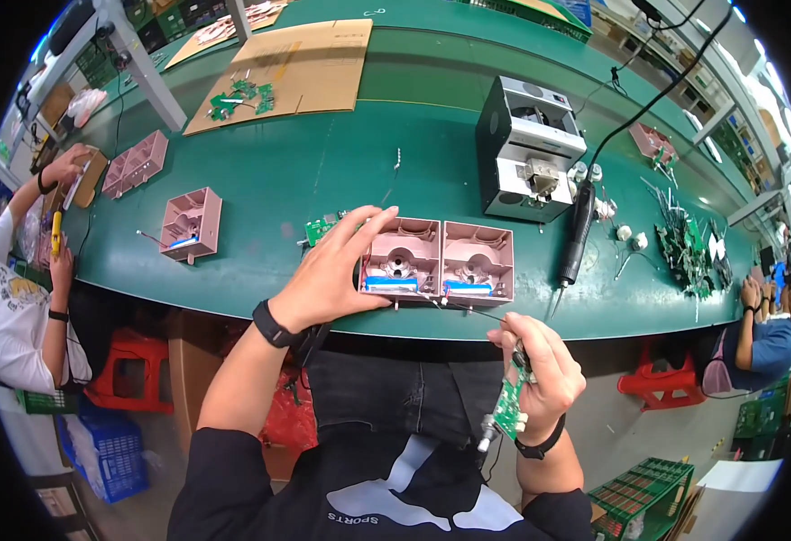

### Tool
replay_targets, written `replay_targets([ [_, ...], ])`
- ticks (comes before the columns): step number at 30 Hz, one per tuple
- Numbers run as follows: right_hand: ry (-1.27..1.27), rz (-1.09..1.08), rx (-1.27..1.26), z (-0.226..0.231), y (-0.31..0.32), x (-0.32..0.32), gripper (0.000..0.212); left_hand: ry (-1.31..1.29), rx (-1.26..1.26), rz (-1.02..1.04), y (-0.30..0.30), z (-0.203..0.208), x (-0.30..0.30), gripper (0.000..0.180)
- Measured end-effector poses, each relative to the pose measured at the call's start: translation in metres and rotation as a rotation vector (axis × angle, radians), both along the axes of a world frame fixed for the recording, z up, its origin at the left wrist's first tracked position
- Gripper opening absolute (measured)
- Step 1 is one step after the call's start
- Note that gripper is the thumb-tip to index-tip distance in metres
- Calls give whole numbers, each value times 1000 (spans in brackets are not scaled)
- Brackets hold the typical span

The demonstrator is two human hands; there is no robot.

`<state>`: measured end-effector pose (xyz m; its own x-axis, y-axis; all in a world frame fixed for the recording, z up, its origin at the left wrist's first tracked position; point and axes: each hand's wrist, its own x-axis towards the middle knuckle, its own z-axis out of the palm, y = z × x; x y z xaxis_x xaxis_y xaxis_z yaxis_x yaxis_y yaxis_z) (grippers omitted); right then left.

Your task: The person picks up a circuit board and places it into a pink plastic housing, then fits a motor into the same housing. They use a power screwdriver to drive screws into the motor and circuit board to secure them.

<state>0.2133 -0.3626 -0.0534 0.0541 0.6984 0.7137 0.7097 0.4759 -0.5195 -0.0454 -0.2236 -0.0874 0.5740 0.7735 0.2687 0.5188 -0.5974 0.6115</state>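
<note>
My left hand [328, 270] spans the left side of a pink plastic housing [401, 236], fingers at its far edge and thumb at its near edge, gripping it. A blue cylindrical battery [391, 284] lies along the near side inside. Touching its right side is a second pink housing [502, 243] with another blue battery [468, 288]. My right hand [547, 368] is closed around a green circuit board [509, 406], which hangs below the fingers with a metal-tipped part. A thin wire runs from the right fingertips to the near edge of the housings.
A black electric screwdriver [579, 234] with a cord is to the right, beside a grey-and-black machine [531, 149]. Green boards with wires [689, 248] pile up farther right. Cardboard [314, 68] bears more boards. Another pink housing [193, 224] stands left. Co-workers sit at both sides.
</note>
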Motion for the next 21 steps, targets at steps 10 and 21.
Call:
replay_targets([
  [10,-9,32,-60,-13,7,-12,33,-116,353,50,-32,7,1,95],
  [21,-230,147,-7,-6,14,-25,45,-137,382,50,-47,9,-5,76],
])
